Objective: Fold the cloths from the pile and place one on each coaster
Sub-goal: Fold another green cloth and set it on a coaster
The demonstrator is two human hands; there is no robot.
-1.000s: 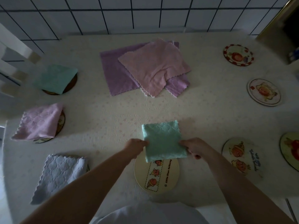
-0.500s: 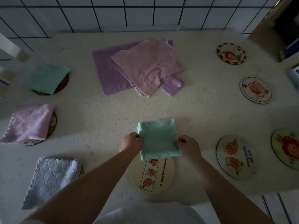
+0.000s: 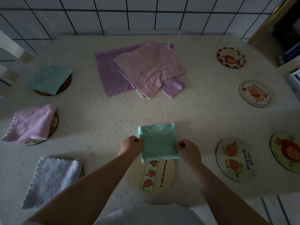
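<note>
At a floral-covered desk (image 3: pixel 203 111) below a tiled wall (image 3: pixel 146 13), three covered coasters sit left. The left hand (image 3: pixel 130 146) and right hand (image 3: pixel 188 151) pinch a folded green cloth (image 3: pixel 157 142) over the cream coaster (image 3: pixel 162 176); the cloth pile (image 3: pixel 139 70) lies beyond. Bare coasters are cut off right.

1. Two bare forearms reach in from the bottom edge of the head view, uncovered from elbow to wrist, with no sleeve showing on either.
2. The left hand (image 3: pixel 130 145) and the right hand (image 3: pixel 188 149) wear no gloves; no rings, watch or bracelets can be made out in the dim light.
3. A pale, whitish garment (image 3: pixel 146 215) covers the person's front at the bottom centre, plain and without visible print.
</note>
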